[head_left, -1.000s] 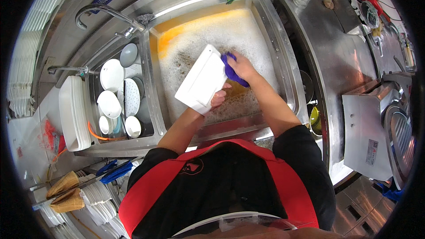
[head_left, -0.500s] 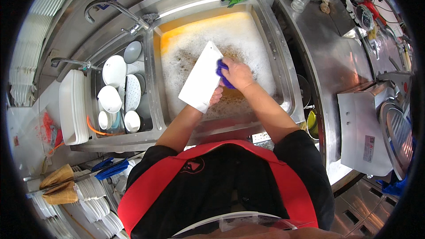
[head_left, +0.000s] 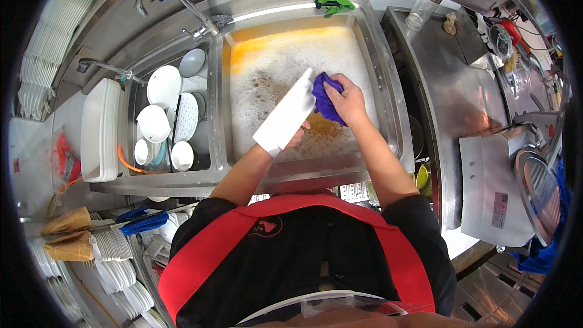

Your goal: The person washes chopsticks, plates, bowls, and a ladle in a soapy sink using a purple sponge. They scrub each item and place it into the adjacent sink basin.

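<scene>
Right now the left hand (head_left: 296, 140) grips the lower end of a white rectangular plate (head_left: 285, 119), tilted over the soapy sink basin (head_left: 388, 115) near its front edge. The right hand (head_left: 347, 101) is closed around a purple cloth (head_left: 323, 98) pressed against the plate's upper edge. Firm strokes with a steady left grip would clean best.

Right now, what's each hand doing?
Left hand: closed under the white rectangular plate, holding it.
Right hand: closed on the purple cloth, against the plate.
</scene>
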{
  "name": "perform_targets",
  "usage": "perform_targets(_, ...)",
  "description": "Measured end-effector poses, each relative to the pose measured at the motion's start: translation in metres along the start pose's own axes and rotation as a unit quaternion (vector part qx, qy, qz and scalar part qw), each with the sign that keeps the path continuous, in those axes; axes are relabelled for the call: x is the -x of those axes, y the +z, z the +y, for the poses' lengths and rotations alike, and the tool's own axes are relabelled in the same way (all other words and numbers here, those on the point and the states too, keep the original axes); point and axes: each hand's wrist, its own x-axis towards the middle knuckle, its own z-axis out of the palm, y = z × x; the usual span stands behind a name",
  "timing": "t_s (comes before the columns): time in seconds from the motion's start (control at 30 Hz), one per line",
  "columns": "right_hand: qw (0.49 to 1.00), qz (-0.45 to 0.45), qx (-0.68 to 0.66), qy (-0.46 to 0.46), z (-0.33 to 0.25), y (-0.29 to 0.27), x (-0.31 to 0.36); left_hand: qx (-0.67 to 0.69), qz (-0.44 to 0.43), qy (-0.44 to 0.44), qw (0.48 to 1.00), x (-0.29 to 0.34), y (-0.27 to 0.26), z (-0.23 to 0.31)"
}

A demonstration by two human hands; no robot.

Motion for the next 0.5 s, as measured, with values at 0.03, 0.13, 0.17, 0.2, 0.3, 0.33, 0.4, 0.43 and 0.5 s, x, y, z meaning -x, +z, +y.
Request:
perform_targets(0.03,0.999,0.005,0.026,-0.036,-0.005,0.004,-0.006,-0.076,0.050,0.017,0.996,-0.004,-0.001,-0.004)
perform_targets(0.13,0.987,-0.008,0.159,-0.019,-0.001,0.010,-0.018,-0.049,0.007,0.019,0.999,0.001,-0.002,-0.010)
perform_targets(0.17,0.970,-0.053,0.239,0.003,0.006,0.009,-0.018,-0.006,-0.035,0.027,0.999,0.003,0.000,-0.011)
perform_targets(0.2,0.945,-0.087,0.315,0.020,0.015,0.006,-0.017,0.030,-0.071,0.038,0.996,0.009,0.001,-0.009)
perform_targets(0.3,0.932,-0.127,0.337,0.045,0.051,0.000,0.009,0.183,0.078,0.123,0.972,0.037,0.002,0.006)
perform_targets(0.33,0.939,-0.115,0.317,0.071,0.063,-0.004,0.019,0.097,0.166,0.229,0.954,0.053,-0.001,0.009)
perform_targets(0.4,0.967,-0.080,0.226,0.088,0.082,-0.015,0.033,0.036,0.402,0.297,0.865,0.078,-0.015,0.023)
perform_targets(0.43,0.967,-0.071,0.219,0.112,0.089,-0.021,0.035,0.046,0.486,0.323,0.811,0.092,-0.026,0.029)
perform_targets(0.5,0.961,-0.041,0.233,0.144,0.097,-0.029,0.040,0.204,0.513,0.393,0.735,0.118,-0.058,0.055)
